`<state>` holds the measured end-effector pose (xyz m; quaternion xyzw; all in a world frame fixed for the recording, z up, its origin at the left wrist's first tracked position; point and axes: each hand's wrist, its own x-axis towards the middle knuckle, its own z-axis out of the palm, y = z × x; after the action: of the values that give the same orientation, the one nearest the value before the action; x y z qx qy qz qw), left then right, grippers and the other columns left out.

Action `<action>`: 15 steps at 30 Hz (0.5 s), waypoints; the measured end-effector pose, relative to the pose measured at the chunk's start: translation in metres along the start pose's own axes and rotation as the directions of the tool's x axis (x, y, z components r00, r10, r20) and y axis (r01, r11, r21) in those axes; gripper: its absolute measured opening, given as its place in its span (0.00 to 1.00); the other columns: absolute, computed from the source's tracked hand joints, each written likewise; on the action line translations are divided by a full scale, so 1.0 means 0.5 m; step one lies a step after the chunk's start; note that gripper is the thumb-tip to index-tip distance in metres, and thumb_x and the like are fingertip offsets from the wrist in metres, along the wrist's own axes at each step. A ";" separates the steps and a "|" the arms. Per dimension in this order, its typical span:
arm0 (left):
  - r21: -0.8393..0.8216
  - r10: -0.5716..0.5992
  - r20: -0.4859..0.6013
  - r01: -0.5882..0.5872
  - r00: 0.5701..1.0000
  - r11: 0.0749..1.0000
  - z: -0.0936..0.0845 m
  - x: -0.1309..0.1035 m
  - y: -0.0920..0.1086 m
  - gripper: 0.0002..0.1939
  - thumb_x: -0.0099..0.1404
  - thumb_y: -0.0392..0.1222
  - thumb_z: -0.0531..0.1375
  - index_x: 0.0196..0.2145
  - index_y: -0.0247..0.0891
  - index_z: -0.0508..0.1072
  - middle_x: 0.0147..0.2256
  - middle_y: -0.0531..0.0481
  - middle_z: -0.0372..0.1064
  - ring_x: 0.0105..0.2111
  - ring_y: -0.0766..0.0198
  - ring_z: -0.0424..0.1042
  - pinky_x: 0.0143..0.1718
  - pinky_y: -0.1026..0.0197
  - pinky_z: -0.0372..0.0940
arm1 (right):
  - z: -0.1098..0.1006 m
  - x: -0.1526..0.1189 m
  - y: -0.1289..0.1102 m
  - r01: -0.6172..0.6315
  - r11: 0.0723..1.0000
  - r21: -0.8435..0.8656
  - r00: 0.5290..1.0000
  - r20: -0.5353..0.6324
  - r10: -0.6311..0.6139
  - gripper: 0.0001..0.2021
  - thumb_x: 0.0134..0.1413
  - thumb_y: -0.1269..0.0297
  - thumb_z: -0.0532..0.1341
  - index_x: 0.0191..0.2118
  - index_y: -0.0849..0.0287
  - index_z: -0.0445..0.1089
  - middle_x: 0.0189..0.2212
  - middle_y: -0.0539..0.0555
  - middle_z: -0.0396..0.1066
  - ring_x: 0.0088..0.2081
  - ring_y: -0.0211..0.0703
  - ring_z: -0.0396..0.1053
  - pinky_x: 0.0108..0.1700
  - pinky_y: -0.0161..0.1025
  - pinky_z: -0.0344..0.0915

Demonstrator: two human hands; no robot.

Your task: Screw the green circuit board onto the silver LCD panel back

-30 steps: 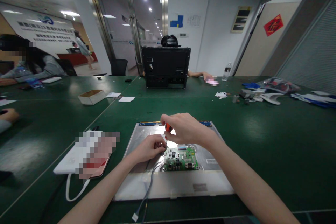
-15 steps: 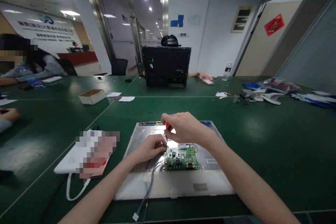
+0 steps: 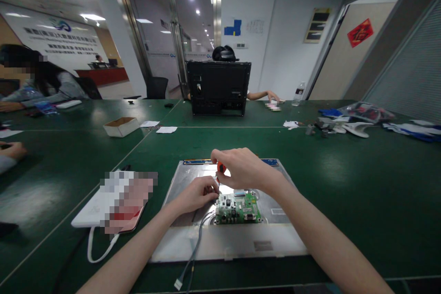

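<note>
Green circuit board (image 3: 237, 208), taken here as landmark, lying on the back of a silver panel (image 3: 182, 175). At its far-left corner stands the thin shaft of an orange-handled screwdriver (image 3: 221, 167); the tip's seat is hidden from me. In my judgement, a tilted shaft or uneven pressure could make the tip slip and scratch the board or nick my left hand (image 3: 195, 194), whose fingertips are close beside it. A tug on the grey cables (image 3: 199, 239), which run from the board's left edge towards me, might strain their connection. The board lies below and nearer me than my right hand (image 3: 243, 165), and just right of the left. My right fingers grip the screwdriver handle from above; my left fingers are curled at the corner, though I cannot tell whether they pinch anything. Farther out, left of the board, a white device (image 3: 87, 209) rests on the green table (image 3: 344, 202).
</note>
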<state>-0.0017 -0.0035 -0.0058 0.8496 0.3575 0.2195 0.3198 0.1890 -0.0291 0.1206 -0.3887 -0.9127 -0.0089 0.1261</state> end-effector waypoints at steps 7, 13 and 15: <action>0.021 0.025 0.042 -0.026 0.999 0.999 -0.004 0.002 0.005 0.04 0.62 0.38 0.59 0.33 0.37 0.75 0.32 0.51 0.71 0.30 0.66 0.66 0.32 0.64 0.60 | 0.004 0.005 0.004 -0.015 0.998 -0.054 1.000 0.006 0.016 0.10 0.58 0.57 0.56 0.42 0.56 0.65 0.29 0.51 0.73 0.28 0.37 0.65 0.26 0.36 0.43; 0.033 0.024 -0.002 -0.024 1.000 0.999 0.000 0.000 0.004 0.03 0.61 0.38 0.60 0.32 0.37 0.73 0.30 0.53 0.69 0.30 0.66 0.65 0.32 0.65 0.59 | 0.001 0.001 -0.001 0.031 1.000 0.001 0.999 -0.011 -0.031 0.11 0.54 0.64 0.56 0.44 0.57 0.63 0.31 0.50 0.73 0.27 0.36 0.64 0.26 0.35 0.43; 0.019 0.001 0.007 -0.002 1.000 1.000 0.000 0.000 0.006 0.04 0.62 0.39 0.59 0.32 0.37 0.73 0.29 0.53 0.69 0.28 0.67 0.65 0.30 0.65 0.58 | 0.002 0.001 0.000 0.026 1.000 0.001 1.000 -0.015 -0.026 0.11 0.55 0.61 0.57 0.43 0.57 0.63 0.31 0.50 0.73 0.28 0.37 0.65 0.26 0.35 0.44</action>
<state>-0.0003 -0.0048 -0.0037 0.8536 0.3578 0.2133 0.3128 0.1885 -0.0286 0.1196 -0.3765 -0.9167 -0.0130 0.1328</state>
